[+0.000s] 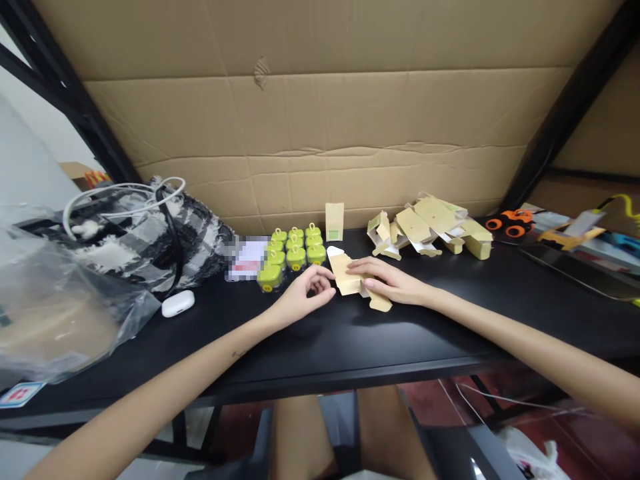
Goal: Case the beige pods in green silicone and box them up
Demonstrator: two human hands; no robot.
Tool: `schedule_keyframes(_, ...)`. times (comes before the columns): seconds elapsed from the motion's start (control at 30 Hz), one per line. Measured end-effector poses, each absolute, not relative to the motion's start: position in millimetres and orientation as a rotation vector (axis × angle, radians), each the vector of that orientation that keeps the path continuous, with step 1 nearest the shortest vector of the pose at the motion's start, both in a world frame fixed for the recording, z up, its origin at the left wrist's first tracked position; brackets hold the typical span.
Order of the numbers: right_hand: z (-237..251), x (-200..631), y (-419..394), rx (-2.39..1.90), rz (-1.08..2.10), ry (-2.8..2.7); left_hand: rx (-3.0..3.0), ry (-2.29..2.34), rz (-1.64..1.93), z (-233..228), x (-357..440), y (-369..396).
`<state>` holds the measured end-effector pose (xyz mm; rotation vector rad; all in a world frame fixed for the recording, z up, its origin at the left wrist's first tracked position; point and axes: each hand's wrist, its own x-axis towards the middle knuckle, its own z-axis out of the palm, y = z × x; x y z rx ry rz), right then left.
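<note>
A small tan carton (346, 277), partly unfolded with its end flaps sticking out, rests on the black table in front of me. My right hand (393, 283) lies over its right side, fingers across the top panel and thumb at the lower edge, gripping it. At the carton's left edge is my left hand (310, 292), fingers curved and thumb apart from them, with nothing visible between. Behind that hand stand several lime-green, rounded cases with ring tops (296, 256) in rows. One closed tan box (335, 222) stands upright against the cardboard backing.
More unfolded tan cartons (420, 223) are heaped at the back right, near an orange toy vehicle (511, 223). To the left are a white earbud case (178, 304), a black-and-white plaid cloth bag (125, 237) and a clear plastic bag (65, 320). A dark tablet-like slab (580, 270) lies far right.
</note>
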<state>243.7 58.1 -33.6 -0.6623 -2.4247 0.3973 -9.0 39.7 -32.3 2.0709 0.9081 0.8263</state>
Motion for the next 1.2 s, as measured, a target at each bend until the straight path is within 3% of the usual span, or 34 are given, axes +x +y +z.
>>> schedule_keyframes(0.43, -20.1, 257.0, 49.8, -0.657, 0.341, -2.586, 2.352, 0.916, 0.827, -36.0, -7.4, 32.5)
schedule_keyframes(0.87, -45.5, 245.2, 43.3, -0.670, 0.305, -2.440, 2.581, 0.784, 0.832, -28.9, -12.9, 23.9)
schedule_keyframes(1.2, -46.1, 246.2, 38.8, -0.404, -0.038, -2.512, 2.605, 0.858, 0.792, -37.7, -15.7, 23.6)
